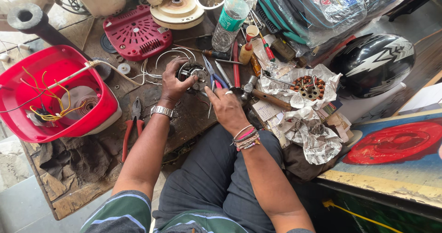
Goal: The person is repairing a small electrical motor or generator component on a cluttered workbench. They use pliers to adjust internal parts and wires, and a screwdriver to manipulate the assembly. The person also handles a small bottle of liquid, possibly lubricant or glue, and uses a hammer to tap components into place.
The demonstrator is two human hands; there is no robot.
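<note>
While my left hand point(173, 82) is cupping the small motor part point(195, 73) against the wooden bench point(73, 194), my right hand point(224, 105) is closing around blue-handled pliers point(212, 79), their tips pointing into the metal piece. Sitting just right of the red perforated cover point(135, 32), the motor part is looking dense and rigid, heavy for its size, with thin white wires point(159, 60) trailing from it toward that cover. Those wires are looking delicate, so I am judging the solid metal rim the safest place to grip, fingers kept off the windings. Well left of the cover, a red plastic housing point(55, 95) is holding yellow wiring. Red-handled pliers point(131, 127) are lying below the cover, near my left wrist.
</note>
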